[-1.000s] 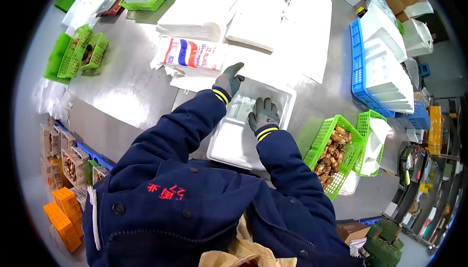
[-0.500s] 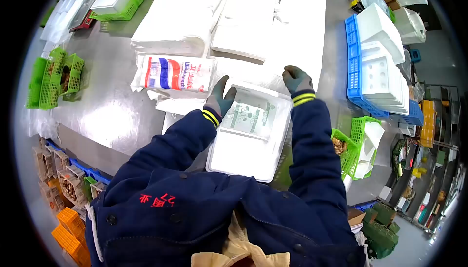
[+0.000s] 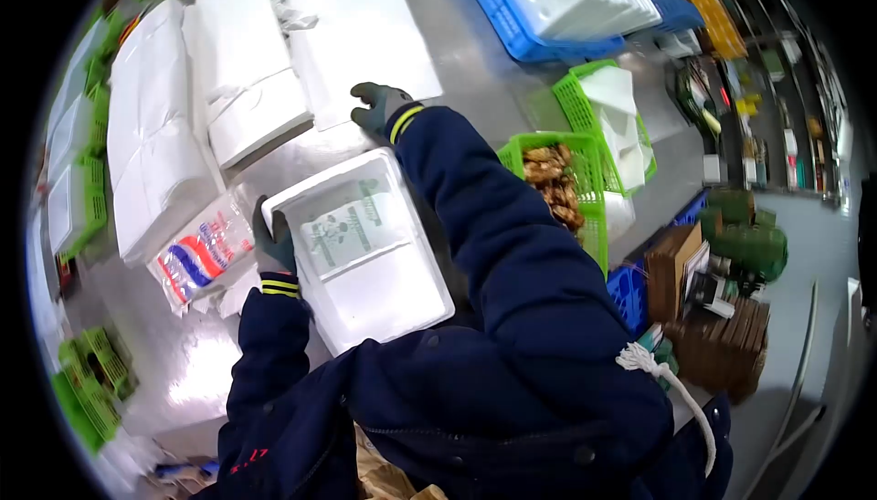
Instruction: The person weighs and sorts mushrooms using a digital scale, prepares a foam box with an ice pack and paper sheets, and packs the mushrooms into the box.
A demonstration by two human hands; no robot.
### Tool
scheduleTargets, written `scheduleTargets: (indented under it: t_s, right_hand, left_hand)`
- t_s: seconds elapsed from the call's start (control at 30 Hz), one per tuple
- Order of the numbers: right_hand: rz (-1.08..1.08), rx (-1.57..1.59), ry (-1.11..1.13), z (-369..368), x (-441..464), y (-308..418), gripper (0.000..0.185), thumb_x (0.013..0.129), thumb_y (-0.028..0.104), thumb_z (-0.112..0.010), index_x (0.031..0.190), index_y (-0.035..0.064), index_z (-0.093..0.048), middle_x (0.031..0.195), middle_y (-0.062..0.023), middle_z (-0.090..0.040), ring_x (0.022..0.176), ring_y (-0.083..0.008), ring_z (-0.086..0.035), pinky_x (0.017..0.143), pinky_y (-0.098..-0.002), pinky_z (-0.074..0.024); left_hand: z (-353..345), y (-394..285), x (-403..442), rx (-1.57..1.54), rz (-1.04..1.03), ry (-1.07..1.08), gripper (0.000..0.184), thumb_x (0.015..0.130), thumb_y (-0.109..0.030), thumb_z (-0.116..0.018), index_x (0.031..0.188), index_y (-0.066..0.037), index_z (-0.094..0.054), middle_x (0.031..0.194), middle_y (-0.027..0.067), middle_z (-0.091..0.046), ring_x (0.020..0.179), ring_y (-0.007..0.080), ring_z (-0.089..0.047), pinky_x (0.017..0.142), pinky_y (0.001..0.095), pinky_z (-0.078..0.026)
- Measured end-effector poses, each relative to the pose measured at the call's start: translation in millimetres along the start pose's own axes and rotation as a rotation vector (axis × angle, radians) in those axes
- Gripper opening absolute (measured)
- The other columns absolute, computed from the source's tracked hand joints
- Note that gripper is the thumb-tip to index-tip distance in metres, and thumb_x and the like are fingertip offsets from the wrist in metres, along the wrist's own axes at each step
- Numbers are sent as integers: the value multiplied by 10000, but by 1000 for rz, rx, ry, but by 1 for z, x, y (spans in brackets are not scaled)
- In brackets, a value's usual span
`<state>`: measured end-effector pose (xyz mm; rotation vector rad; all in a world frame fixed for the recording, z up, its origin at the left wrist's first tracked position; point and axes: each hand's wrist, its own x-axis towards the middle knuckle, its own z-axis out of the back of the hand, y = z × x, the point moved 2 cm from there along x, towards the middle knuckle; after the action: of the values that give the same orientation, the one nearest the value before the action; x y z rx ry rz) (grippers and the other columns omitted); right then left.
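A white foam box point(image 3: 402, 304) stands tilted in view in front of my body. Inside it, at the far end, lies a flat clear-white packet with green print point(image 3: 345, 233). My left hand point(image 3: 276, 242), in a dark grey glove, is at the box's far left corner with thumb and fingers apart; whether it touches the rim I cannot tell. Beyond the box's far right corner is my gloved right hand point(image 3: 378, 111), over the edge of a white sheet stack point(image 3: 356, 34). Its fingers are bent, with a gap showing between them and nothing visible inside.
Left of the box lies a printed plastic package point(image 3: 203, 253), beside more white stacks point(image 3: 151, 135). On the right, a green basket point(image 3: 594, 217) holds brown pieces, and another green basket point(image 3: 575, 103) holds white pieces. A blue crate point(image 3: 512, 34) with white foam trays stands behind.
The view has swung to the right, so the table and box appear rotated and shifted left. My right hand's fingers have loosened from a tighter curl. My left hand stays beside the box.
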<state>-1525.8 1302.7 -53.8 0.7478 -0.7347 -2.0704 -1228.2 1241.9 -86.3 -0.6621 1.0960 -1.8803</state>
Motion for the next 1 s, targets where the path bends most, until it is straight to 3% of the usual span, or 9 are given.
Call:
scheduleTargets:
  t_s: [0.2, 0.23, 0.43, 0.47, 0.6, 0.67, 0.7, 0.8, 1.0]
  right_hand:
    - [163, 307, -357, 59, -155, -58, 330, 770, 129, -605, 1081, 22, -572, 834, -69, -614, 734, -135, -571, 656, -233, -465]
    - [-110, 900, -241, 66, -181, -60, 259, 779, 108, -601, 1017, 8, -594, 784, -55, -600, 646, -103, -535, 563, -213, -442]
    - [104, 527, -405, 59, -233, -20, 140, 826, 73, -509, 766, -17, -598, 668, -50, -552, 389, -58, -388, 353, -196, -279]
    - [-117, 678, -296, 62, -242, -11, 164, 838, 106, -505, 745, -3, -585, 683, -45, -551, 385, -58, -377, 347, -198, -260]
    - [120, 1358, -46, 19, -223, -7, 378, 878, 418, -444, 796, 75, -579, 623, -14, -462, 567, -101, -421, 397, -236, -313]
    - [262, 1751, 431, -5, -219, 35, 457, 874, 461, -382, 1114, 111, -551, 888, -90, -575, 873, -217, -525, 639, -364, -465]
    - [322, 1886, 618, -18, -217, 64, 499, 863, 470, -386, 1231, 137, -433, 1080, -135, -499, 1034, -290, -445, 798, -429, -397]
    - [386, 2005, 909, -48, -219, 128, 651, 848, 448, -405, 1395, 186, -168, 1433, -182, -132, 1309, -402, -122, 1036, -545, -183]
    - [-8, 1206, 391, -123, -183, 179, 616, 827, 197, -572, 1347, 107, -253, 1197, -138, -475, 999, -236, -528, 847, -333, -419]
  left_hand:
    - [-8, 39, 3, -290, -19, 6, 384, 891, -188, -483, 1230, -25, -404, 1105, 142, -543, 1000, 202, -528, 847, 288, -437]
    - [-6, 46, 2, -317, -15, -4, 390, 883, -161, -479, 1239, -26, -395, 1134, 142, -525, 1017, 221, -517, 871, 304, -424]
    - [2, -20, -4, 227, -215, -270, 496, 786, -157, -608, 1216, 17, -429, 1217, 200, -466, 1146, 306, -434, 952, 336, -363]
    - [1, -38, -14, 299, -334, -364, 531, 780, -183, -622, 1230, 8, -416, 1205, 209, -471, 1154, 306, -429, 954, 341, -364]
    - [-5, -125, -80, -242, -124, 91, 711, 724, -279, -710, 1269, 16, -359, 1271, 190, -410, 1186, 256, -402, 984, 340, -334]
    - [-28, -142, -109, -899, 138, 307, 716, 723, -240, -718, 1292, -13, -348, 1242, 128, -444, 1169, 203, -400, 980, 334, -320]
    - [-25, -147, -107, -1042, 207, 597, 703, 723, -225, -721, 1291, -24, -359, 1213, 119, -475, 1148, 194, -411, 967, 322, -324]
    - [-9, -140, -139, -892, 283, 419, 622, 736, -243, -714, 1245, -23, -430, 1173, 82, -520, 1091, 181, -466, 916, 309, -377]
    - [52, -76, -138, -952, 527, 470, 494, 775, -340, -656, 1093, 0, -488, 825, 70, -592, 661, 107, -572, 573, 232, -481]
